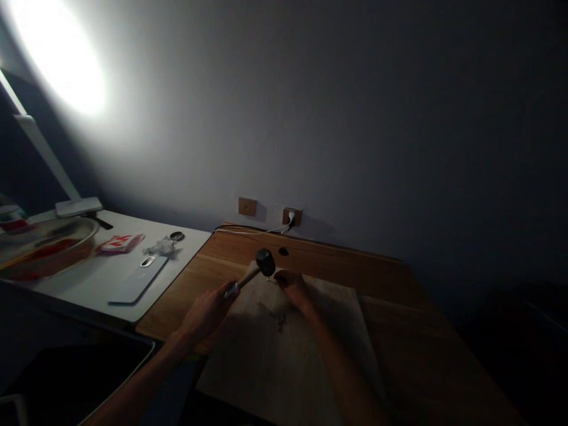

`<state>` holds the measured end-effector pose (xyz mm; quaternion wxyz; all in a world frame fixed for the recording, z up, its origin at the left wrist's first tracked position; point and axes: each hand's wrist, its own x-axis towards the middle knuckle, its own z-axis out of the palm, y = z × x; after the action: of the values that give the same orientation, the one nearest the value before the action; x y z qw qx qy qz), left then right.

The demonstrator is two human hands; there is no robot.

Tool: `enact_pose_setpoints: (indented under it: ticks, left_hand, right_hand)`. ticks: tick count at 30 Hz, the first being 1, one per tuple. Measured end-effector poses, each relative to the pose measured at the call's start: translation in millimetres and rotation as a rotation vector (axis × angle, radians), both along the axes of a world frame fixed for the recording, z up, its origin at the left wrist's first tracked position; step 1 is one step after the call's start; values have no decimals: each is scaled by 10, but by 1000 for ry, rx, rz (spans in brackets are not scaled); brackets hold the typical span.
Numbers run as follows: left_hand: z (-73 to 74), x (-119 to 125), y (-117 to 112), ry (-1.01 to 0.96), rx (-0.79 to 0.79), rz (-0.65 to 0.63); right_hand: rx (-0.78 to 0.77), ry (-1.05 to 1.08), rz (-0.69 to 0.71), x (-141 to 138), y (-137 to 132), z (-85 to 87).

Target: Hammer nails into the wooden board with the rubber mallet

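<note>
My left hand is wrapped round the wooden handle of a mallet with a dark, rounded head. The mallet head hovers over the far left part of a pale wooden board. Just below it a small shiny nail shows near the board's surface. My right hand rests on the board beside the head, its fingers pinched together at the nail; the fingertips are dim and partly hidden. Several small dark metal pieces, like nails or screws, lie loose in the middle of the board.
The board lies on a wooden desk against the wall. On the white table at left are a phone, a crumpled clear bag, a red-and-white packet, a large tray and a lamp. Cables run from a wall socket.
</note>
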<state>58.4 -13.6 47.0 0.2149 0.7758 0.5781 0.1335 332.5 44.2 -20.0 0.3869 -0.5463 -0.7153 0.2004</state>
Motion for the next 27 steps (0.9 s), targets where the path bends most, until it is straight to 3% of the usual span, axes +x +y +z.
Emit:
enact_pose_setpoints:
  ticks: [6,15,23,27]
  left_hand:
    - [-57,14,18,0,24,-33]
    - [31,135,27,82,39,-81]
    - [55,212,23,163,18,-120]
    - [55,211,21,171,28,-128]
  right_hand:
    - [-10,-4,-26,7,-3,-8]
    - [-46,61,-80,128,-52,-69]
    - [-58,-24,-112,577,-220,152]
    - [-106,-103,-42,641,-332,284]
